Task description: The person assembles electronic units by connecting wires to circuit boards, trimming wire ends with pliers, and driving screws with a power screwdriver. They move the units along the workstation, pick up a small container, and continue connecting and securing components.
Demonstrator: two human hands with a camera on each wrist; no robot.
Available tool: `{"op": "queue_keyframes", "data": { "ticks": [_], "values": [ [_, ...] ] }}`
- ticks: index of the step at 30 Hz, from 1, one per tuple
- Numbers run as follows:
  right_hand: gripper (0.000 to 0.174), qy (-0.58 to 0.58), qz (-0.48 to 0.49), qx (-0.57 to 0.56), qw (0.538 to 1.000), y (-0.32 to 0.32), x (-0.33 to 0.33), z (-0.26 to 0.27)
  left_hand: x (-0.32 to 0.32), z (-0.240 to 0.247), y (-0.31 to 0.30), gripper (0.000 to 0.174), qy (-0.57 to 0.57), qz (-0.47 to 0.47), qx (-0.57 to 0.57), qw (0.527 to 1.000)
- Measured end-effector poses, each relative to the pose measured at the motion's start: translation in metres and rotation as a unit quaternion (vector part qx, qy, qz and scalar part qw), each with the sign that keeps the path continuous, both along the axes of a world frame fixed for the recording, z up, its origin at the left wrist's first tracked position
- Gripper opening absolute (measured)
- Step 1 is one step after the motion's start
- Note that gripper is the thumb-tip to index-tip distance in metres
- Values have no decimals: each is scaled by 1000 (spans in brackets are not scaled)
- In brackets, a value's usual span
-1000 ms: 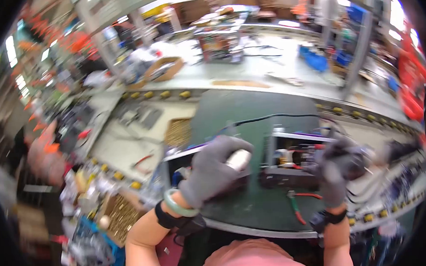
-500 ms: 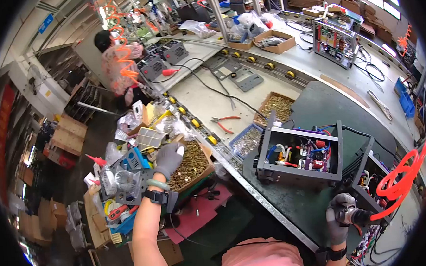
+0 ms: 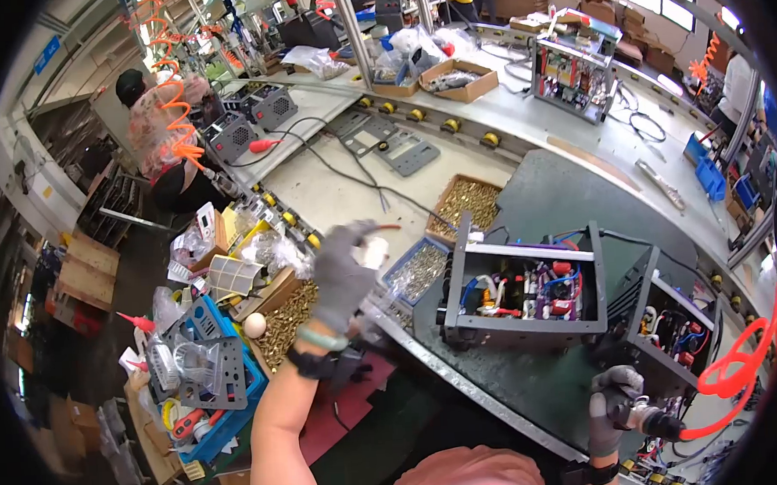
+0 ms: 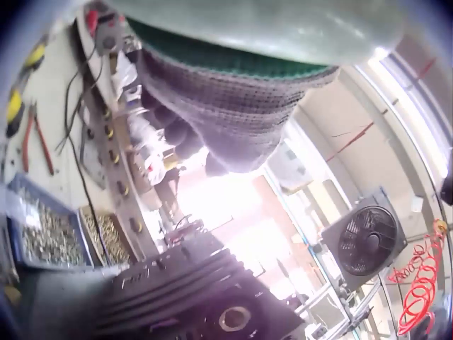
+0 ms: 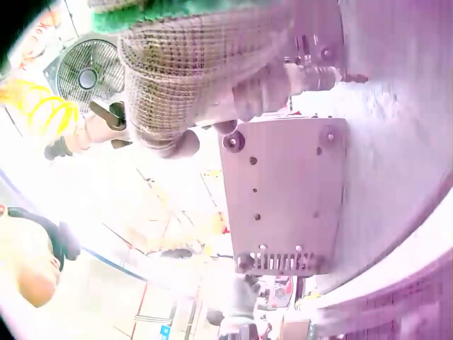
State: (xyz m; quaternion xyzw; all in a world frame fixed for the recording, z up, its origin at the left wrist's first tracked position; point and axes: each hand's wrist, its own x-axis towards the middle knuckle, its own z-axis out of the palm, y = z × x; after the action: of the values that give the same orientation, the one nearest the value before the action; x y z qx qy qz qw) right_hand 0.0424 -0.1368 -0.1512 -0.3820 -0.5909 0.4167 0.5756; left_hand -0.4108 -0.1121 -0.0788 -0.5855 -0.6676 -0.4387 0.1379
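My gloved left hand [image 3: 342, 280], blurred, is over the table's near edge, between a cardboard box of brass-coloured screws [image 3: 289, 325] and a blue tray of silver screws [image 3: 418, 272]. Its thumb end looks white; I cannot tell whether its fingers pinch anything. My gloved right hand [image 3: 610, 411] grips an air screwdriver [image 3: 653, 419] on a red coiled hose. In the right wrist view the screwdriver's nose [image 5: 315, 78] points away from the hand, near a perforated metal casing [image 5: 283, 191]. An open-topped metal housing with wiring [image 3: 532, 292] stands between the hands, with a second housing [image 3: 674, 324] to its right.
Another box of brass-coloured screws [image 3: 467, 205] stands behind the blue tray. Flat grey panels [image 3: 406, 154] and a black cable lie farther back. Red-handled pliers [image 4: 35, 142] show in the left wrist view. A blue crate of parts [image 3: 209, 419] is at left; another person [image 3: 158, 123] is beyond.
The left hand went from above the housings to the screw box at left, then came back right toward the blue tray. The right hand keeps its grip on the air screwdriver. The view has turned left.
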Motion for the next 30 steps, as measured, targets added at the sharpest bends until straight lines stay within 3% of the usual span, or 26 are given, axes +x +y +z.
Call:
{"op": "queue_keyframes", "data": {
  "ticks": [2,4,6,7,8,10,12,13,16,18,20,21,23,24,26,28,30],
  "values": [
    [42,21,-12,6,1000,1,-3,-3,-19,17,-42,31,32,74,84,993],
    [44,48,-3,-6,999,3,-3,-7,-45,2,-75,29,-4,76,58,995],
    [45,42,15,-20,999,3,-1,-5,-82,-46,-108,28,-220,67,-126,965],
    [45,46,23,-17,999,4,-2,-4,-72,-29,-112,27,-241,150,-155,946],
    [45,52,24,-9,998,7,-6,-4,-102,-53,-116,25,-194,154,-62,967],
    [46,48,24,-16,998,6,-3,-3,-70,-10,-98,24,-308,126,-8,943],
    [47,79,40,-29,996,6,-3,-5,-67,-22,-68,21,-210,44,-78,974],
    [47,100,32,-35,994,4,-4,-7,-55,-32,-45,23,-255,15,-117,960],
    [44,82,20,-26,996,-4,-4,0,-13,-67,29,33,-163,-125,-268,941],
    [41,-24,-36,29,999,-3,1,-9,6,-99,75,31,-4,-93,-358,929],
    [42,-130,-96,25,986,8,31,-48,20,-127,104,27,94,-51,-374,921],
    [42,-118,-81,48,989,15,17,-30,12,-158,127,27,79,-21,-428,900],
    [29,-111,-55,40,992,-15,-8,32,26,-119,127,30,89,6,-511,855],
    [24,-111,-43,28,992,-25,-14,49,17,-150,137,28,105,3,-500,860],
    [21,-87,-46,-4,995,-27,-17,50,24,-119,117,29,156,1,-576,803],
    [18,-69,-51,19,996,-23,-24,52,16,-113,101,29,148,-17,-582,800],
    [17,-82,-49,19,995,-19,-25,52,5,-106,89,30,65,-33,-565,822]
  ]
}}
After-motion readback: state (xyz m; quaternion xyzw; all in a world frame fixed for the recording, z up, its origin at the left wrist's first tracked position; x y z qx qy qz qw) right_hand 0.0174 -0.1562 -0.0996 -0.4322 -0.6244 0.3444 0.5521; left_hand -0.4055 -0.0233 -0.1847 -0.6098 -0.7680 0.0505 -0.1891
